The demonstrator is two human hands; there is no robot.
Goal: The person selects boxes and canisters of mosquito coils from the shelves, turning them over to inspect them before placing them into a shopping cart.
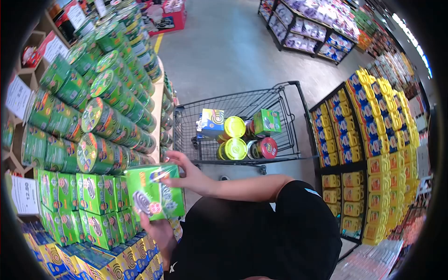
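A green box of mosquito coils (pixel 151 191), printed with a dark spiral, is held up between my two hands in front of the shelf. My right hand (pixel 189 173) grips its upper right side, the arm reaching across my body. From below, my left hand (pixel 157 232) holds the lower left edge, with the thumb on the front. Similar green boxes (pixel 95 193) are stacked just to the left. To the right stands a black wire shopping cart (pixel 242 96) holding a yellow-and-blue coil box (pixel 213 120), two yellow-lidded tubs (pixel 234 127), a green box (pixel 267 121) and a red-lidded tub (pixel 267 147).
Green cylindrical tubs (pixel 112 121) rise in rows on the left display, above yellow-and-blue boxes (pixel 88 261). Price cards (pixel 23 193) line its edge. A rack of yellow jugs (pixel 380 140) stands right. Grey floor (pixel 214 42) runs beyond the cart toward another display (pixel 308 25).
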